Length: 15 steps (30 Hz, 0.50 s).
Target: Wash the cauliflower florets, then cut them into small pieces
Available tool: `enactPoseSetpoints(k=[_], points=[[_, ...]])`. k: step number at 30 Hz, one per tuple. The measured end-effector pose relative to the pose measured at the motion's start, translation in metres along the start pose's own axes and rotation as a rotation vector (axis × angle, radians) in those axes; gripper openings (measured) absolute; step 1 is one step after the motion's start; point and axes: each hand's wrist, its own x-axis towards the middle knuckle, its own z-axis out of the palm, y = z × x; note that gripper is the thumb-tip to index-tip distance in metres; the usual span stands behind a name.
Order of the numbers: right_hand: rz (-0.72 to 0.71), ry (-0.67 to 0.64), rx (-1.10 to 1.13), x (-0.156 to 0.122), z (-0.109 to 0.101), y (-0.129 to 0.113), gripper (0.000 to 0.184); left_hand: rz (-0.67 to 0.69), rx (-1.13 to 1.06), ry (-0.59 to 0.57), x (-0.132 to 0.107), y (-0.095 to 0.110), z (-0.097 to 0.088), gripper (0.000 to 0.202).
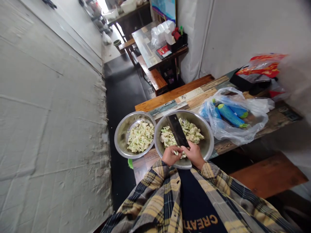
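Note:
My right hand (pixel 195 156) is closed on a dark-bladed cleaver (pixel 177 130), whose wide blade points away from me over the larger metal bowl (pixel 209 142). My left hand (pixel 171 155) is closed by the blade's near end, its fingers round a cauliflower piece (pixel 176 152). Below both hands, cut cauliflower (pixel 193 131) lies in that bowl. A second metal bowl (pixel 120 129) touches it on the left and holds more small cauliflower florets (pixel 139 137).
A clear plastic bag (pixel 252 129) with blue-netted items (pixel 230 115) lies right of the bowls on the plank-patterned table (pixel 223 147). Behind it sits a black holder (pixel 243 82) with red packaging (pixel 264 66). A wooden bench (pixel 269 174) stands right; a wall (pixel 53 123) runs along the left.

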Motion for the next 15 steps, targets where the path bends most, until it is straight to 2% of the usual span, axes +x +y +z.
enactPoseSetpoints(k=[3,5,6,8,9,11,12,13,15], points=[[-0.198,0.055,-0.06,-0.001,0.004,0.007,0.034,-0.038,-0.063,-0.048,-0.005,-0.01,0.001,0.006],[-0.271,0.075,-0.082,0.002,0.003,0.013,0.035,-0.08,-0.171,-0.048,-0.007,-0.018,-0.007,0.007],[-0.275,0.089,-0.09,0.004,0.002,0.016,0.035,-0.112,-0.226,-0.011,-0.006,-0.023,-0.016,0.011],[-0.24,0.119,-0.086,0.007,-0.002,0.021,0.035,-0.182,-0.281,0.138,-0.003,-0.037,-0.042,0.019],[-0.212,0.131,-0.075,0.008,-0.004,0.023,0.036,-0.227,-0.285,0.253,-0.001,-0.046,-0.06,0.023],[-0.148,0.138,-0.048,0.007,-0.008,0.024,0.039,-0.272,-0.189,0.492,0.002,-0.068,-0.099,0.027],[-0.109,0.137,-0.033,0.005,-0.008,0.023,0.04,-0.301,-0.08,0.573,0.004,-0.079,-0.118,0.027],[-0.067,0.133,-0.019,0.003,-0.008,0.022,0.041,-0.33,0.055,0.621,0.005,-0.09,-0.136,0.028],[0.022,0.115,0.014,-0.003,-0.007,0.02,0.043,-0.278,0.336,0.635,0.007,-0.104,-0.159,0.04]])
